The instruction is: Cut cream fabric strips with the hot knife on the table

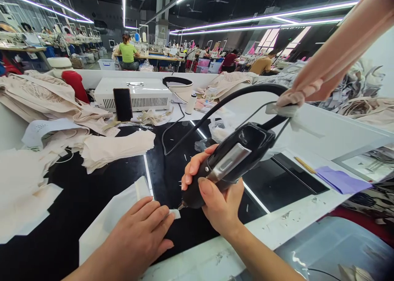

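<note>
A black handheld power tool (226,166) with a silver lever and a narrow metal tip is in my right hand (220,203), fingers wrapped round its body. The tool slants down to the left. Its tip is at the small free end of a white fabric piece (101,219); whether it touches is hard to tell. My left hand (144,231) lies over that fabric, fingers stretched out and pressing it on the black tabletop (197,227), thumb apart. A thick black cable (246,93) arches from the tool's rear, bound with pale cloth strips (303,94) that hang from above.
Cream fabric stacks (117,147) and loose white pieces (21,194) cover the left side. Behind stand a white vented box (147,94), a phone (122,104) and a small white bottle (191,104). A pencil (304,165) and purple sheet (343,179) lie right. Co-workers sit farther off.
</note>
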Motion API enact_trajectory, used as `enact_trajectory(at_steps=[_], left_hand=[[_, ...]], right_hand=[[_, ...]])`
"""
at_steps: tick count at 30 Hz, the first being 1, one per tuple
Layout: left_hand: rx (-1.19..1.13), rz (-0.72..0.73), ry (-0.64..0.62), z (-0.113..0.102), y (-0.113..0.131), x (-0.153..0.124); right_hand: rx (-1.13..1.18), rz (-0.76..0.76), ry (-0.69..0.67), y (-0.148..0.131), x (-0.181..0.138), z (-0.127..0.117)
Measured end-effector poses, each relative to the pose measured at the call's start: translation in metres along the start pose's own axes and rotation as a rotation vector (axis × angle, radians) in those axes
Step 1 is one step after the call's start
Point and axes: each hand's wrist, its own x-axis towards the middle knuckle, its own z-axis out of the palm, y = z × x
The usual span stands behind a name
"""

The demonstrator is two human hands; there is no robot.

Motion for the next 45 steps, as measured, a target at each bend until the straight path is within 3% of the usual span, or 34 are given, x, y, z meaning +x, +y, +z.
enact_trajectory(at_steps=[45], left_hand=[[-0.015,-0.011,-0.081,0.0,0.003,-0.004]], right_hand=[[-0.018,0.029,0.011,-0.006,-0.009,-0.001]])
